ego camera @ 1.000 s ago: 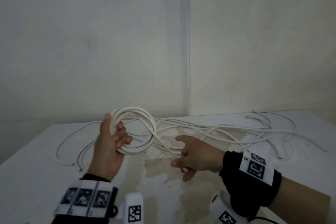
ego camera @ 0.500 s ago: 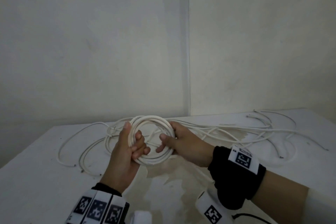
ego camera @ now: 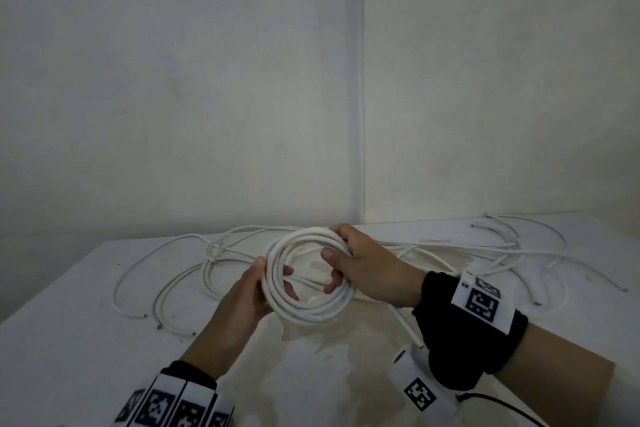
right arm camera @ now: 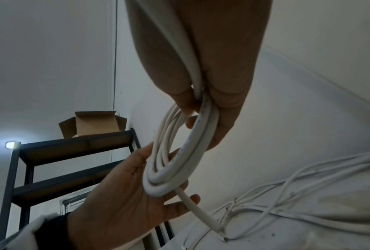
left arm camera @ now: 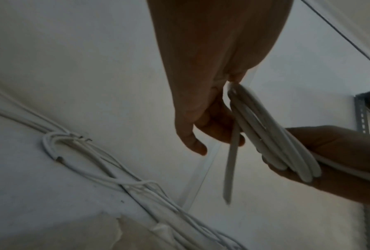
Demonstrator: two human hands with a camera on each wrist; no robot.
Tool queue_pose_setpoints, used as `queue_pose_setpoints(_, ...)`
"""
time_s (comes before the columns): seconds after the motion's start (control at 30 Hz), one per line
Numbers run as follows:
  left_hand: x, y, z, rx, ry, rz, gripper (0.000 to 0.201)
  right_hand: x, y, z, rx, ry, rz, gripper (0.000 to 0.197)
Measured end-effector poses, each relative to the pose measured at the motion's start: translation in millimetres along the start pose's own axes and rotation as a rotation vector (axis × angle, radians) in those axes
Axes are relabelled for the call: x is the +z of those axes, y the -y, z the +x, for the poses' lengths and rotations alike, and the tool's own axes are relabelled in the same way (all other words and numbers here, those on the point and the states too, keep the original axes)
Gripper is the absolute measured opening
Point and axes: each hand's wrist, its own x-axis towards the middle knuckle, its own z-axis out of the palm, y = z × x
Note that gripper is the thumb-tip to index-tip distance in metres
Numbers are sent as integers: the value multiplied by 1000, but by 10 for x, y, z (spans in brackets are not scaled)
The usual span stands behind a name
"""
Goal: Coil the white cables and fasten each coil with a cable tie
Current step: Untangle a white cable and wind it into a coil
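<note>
A coil of white cable (ego camera: 311,314) with several loops is held just above the white table (ego camera: 86,340). My left hand (ego camera: 254,288) grips its left side, thumb outside and fingers through the ring. My right hand (ego camera: 360,260) grips the upper right side, fingers curled through the middle. In the left wrist view the coil (left arm camera: 276,143) runs from my left hand (left arm camera: 201,101) to my right hand (left arm camera: 340,160). In the right wrist view a short free end (right arm camera: 201,214) sticks out below the coil (right arm camera: 175,160). No cable tie is in view.
Several loose white cables (ego camera: 450,250) lie tangled along the back of the table, with cut ends at the left (ego camera: 143,316) and right (ego camera: 536,303). Two walls meet in a corner behind. A dark metal shelf (right arm camera: 72,143) carries an open cardboard box (right arm camera: 94,123).
My right hand left the table, where it held a strand, and took hold of the coil's right side. The last loose strand has joined the coil, which has shifted right toward the middle.
</note>
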Motion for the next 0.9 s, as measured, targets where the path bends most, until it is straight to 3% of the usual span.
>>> queue_pose_setpoints(0.17, 22, -299, 64, -125, 218, 77, 76, 74, 26, -34, -37, 193, -213, 10)
queue_pose_setpoints(0.27, 90, -384, 34, -112, 281, 312, 57, 62, 42, -29, -44, 236, -256, 13)
queue_pose_setpoints(0.37, 176, -323, -15, -49, 210, 210, 32, 30, 57, -20, -84, 200, -238, 19)
queue_pose_setpoints(0.57, 157, -292, -15, -54, 44, -69, 43, -28, -36, -27, -158, 94, -155, 34)
queue_pose_setpoints(0.77, 258, -187, -99, -72, 51, -254, 39, 49, -26, -36, -163, -31, -99, 28)
queue_pose_setpoints(0.9, 136, -243, -110, -140, 215, -112, 42, 40, -11, -79, -201, 11, -192, 12)
